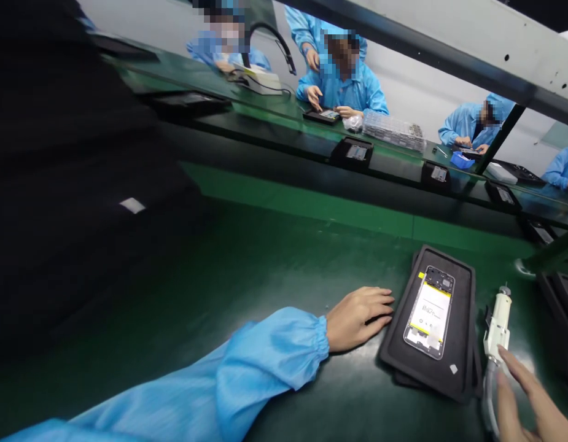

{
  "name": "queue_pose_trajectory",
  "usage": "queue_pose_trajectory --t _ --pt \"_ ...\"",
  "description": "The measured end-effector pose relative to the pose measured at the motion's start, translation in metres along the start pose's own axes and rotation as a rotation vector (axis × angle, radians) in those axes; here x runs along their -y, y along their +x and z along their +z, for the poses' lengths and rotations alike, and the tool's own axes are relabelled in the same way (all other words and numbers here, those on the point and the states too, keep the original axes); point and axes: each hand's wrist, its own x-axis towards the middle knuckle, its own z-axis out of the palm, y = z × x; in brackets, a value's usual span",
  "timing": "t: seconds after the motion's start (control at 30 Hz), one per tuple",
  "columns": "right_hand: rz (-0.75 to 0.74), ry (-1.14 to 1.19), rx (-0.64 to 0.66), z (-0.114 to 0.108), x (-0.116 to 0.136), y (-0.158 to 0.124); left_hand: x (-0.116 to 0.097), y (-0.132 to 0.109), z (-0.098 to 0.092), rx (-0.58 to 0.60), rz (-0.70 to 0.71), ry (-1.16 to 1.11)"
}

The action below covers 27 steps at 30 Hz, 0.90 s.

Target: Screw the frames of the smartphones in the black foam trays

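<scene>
My left hand [360, 316] lies flat on the green bench, fingers stretched out, its tips touching the left edge of a black tray [463, 362]. An opened phone [430, 319] with a yellow-edged white battery label rests face down in that tray. At the lower right my right hand [527, 399] has its fingers spread, holding nothing, its tips right by the base of a white electric screwdriver [498, 325] that lies to the right of the tray with its hose trailing down.
A conveyor belt [311, 153] runs across behind the bench carrying several black trays with phones [352, 151]. Several people in blue coats work on its far side. A stack of clear trays [394, 130] and a blue bin [462, 160] sit there. A metal beam [449, 43] passes overhead.
</scene>
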Motion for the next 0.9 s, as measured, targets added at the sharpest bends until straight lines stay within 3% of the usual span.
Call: queue_pose_trajectory --t 0.07,0.23,0.77,0.9 --pt "-0.016 -0.062 -0.021 0.017 0.002 0.004 -0.001 0.0 -0.001 0.009 0.005 0.001" --pt "-0.052 -0.063 0.113 0.044 -0.015 0.006 -0.002 0.001 -0.001 0.039 0.016 0.013" --pt "0.199 0.053 0.196 0.043 -0.013 0.014 -0.002 0.004 -0.003 0.092 0.026 0.039" --pt "0.197 0.011 0.201 0.043 -0.012 0.015 -0.002 0.005 -0.002 0.108 0.01 0.022"
